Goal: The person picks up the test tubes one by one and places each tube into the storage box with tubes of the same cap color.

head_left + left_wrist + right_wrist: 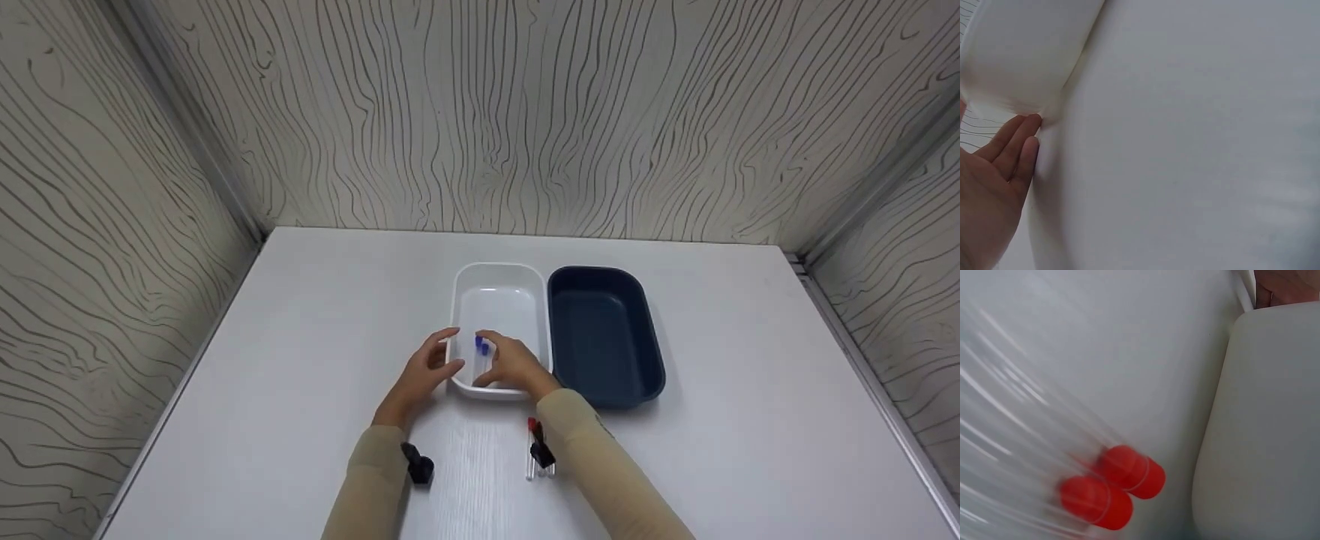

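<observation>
A white tray (pixel 501 274) lies between both hands. My left hand (pixel 420 373) is at its left side, thumb and index fingertips spread apart on the rim; in the left wrist view its other fingers (pixel 1026 147) lie fairly straight against the outer wall. Inside the tray's near half, my right hand (pixel 516 363) spans a clear tube with a blue cap (pixel 478 342), index fingertip on the cap end and thumb at the near end. A second blue cap (pixel 485 349) shows just beside it. The right wrist view leaves the right hand's fingers out.
A dark blue tray (pixel 606 279) stands right beside the white one. Under my right forearm, several clear tubes with red caps (pixel 1131 467) lie on the table (pixel 315 360), close in front of the white tray. A patterned wall (pixel 480 120) rises behind the table.
</observation>
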Available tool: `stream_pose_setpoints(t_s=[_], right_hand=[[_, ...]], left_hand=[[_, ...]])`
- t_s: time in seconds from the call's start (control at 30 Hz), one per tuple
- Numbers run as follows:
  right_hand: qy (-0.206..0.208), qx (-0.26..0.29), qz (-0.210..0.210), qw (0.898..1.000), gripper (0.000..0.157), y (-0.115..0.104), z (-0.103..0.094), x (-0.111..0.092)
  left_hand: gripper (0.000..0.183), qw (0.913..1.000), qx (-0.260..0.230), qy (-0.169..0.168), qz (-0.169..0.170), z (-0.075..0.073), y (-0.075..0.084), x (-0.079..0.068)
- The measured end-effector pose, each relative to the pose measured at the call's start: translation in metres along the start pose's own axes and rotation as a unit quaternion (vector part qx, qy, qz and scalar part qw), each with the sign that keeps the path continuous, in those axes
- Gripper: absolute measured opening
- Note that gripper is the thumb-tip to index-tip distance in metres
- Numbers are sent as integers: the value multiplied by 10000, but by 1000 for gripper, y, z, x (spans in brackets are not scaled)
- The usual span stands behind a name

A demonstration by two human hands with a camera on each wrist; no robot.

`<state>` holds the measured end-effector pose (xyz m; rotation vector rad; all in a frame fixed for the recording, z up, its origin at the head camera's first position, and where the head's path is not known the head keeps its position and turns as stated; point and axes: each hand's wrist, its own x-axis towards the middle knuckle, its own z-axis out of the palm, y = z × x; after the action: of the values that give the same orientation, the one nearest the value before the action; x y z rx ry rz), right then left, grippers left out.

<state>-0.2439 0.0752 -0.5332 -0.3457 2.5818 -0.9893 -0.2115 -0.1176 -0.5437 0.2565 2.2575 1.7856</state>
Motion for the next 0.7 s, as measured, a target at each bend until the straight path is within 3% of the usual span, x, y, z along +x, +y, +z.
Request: stream_pose_setpoints(t_s=[0.17,0.7], right_hand=[[57,-159,-156,9997,88,0,0,1],[64,-373,-87,9992,85,-2,3,-1]], left_hand=[[58,9999,-53,-2,-96,0,0,1],[58,9999,78,72,61,0,-1,1]])
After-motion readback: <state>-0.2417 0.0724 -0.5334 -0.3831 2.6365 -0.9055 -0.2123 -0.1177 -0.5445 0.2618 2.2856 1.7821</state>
